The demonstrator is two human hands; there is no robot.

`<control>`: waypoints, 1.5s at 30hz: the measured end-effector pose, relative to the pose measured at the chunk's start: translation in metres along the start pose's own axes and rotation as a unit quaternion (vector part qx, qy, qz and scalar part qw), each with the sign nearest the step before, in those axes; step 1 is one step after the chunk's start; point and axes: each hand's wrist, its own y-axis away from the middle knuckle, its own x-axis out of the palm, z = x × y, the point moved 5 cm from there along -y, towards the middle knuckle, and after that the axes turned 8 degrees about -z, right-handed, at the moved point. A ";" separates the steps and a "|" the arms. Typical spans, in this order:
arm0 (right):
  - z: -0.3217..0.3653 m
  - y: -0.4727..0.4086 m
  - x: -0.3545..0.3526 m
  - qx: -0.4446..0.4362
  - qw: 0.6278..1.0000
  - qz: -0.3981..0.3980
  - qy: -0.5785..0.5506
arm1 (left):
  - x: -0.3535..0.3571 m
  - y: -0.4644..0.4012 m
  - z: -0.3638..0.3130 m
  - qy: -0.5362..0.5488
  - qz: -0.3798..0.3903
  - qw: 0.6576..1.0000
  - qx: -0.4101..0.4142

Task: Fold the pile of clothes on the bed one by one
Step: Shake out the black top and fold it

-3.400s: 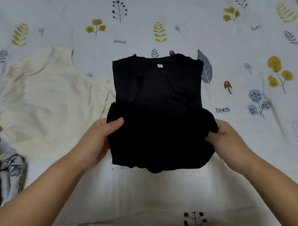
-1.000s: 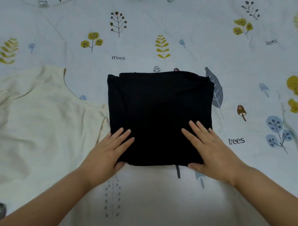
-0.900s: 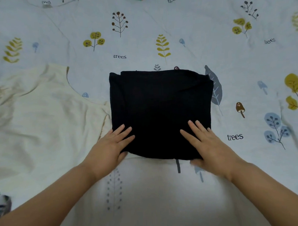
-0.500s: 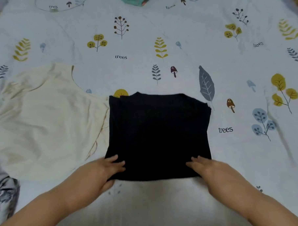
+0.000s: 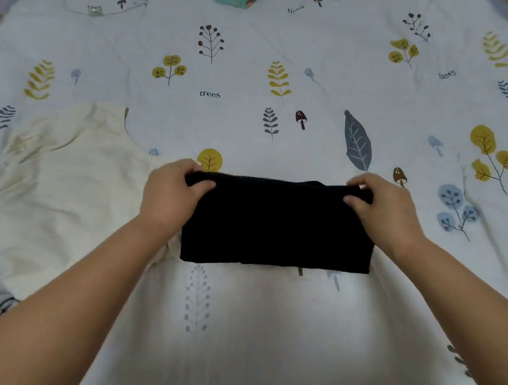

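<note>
I am looking down at a bed point(image 5: 252, 323) covered in a pale sheet printed with trees and leaves. My left hand point(image 5: 171, 196) and right hand point(image 5: 384, 204) are each pinching a far corner of a black top point(image 5: 274, 223), thumbs over the cloth and fingers curled beneath, and the top is lying in front of me near the middle of the bed as a short, wide band. Half a second ago it was a taller square with my hands at its near edge; now that near edge is being carried up to the far edge, so the top is showing about half its former depth. A second ago both palms were lying flat on it, pressing it smooth. I am judging this to be the last fold of this garment, which would leave it ready to set aside. A cream top point(image 5: 63, 194) is lying spread flat to the left, its edge touching the black one, and is looking like the next piece.
</note>
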 end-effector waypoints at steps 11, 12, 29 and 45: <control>-0.016 0.031 0.087 -0.107 0.952 0.095 0.270 | 0.086 0.044 0.041 -0.328 0.143 0.922 0.145; -0.022 0.028 0.086 -0.100 0.956 0.100 0.257 | 0.087 0.040 0.048 -0.327 0.148 0.923 0.138; -0.019 0.043 0.052 0.186 0.980 0.044 -0.063 | 0.048 0.051 0.037 -0.147 0.104 0.974 -0.134; 0.059 0.110 -0.040 0.048 0.992 0.042 -0.112 | -0.048 0.103 -0.015 0.094 0.068 0.989 -0.091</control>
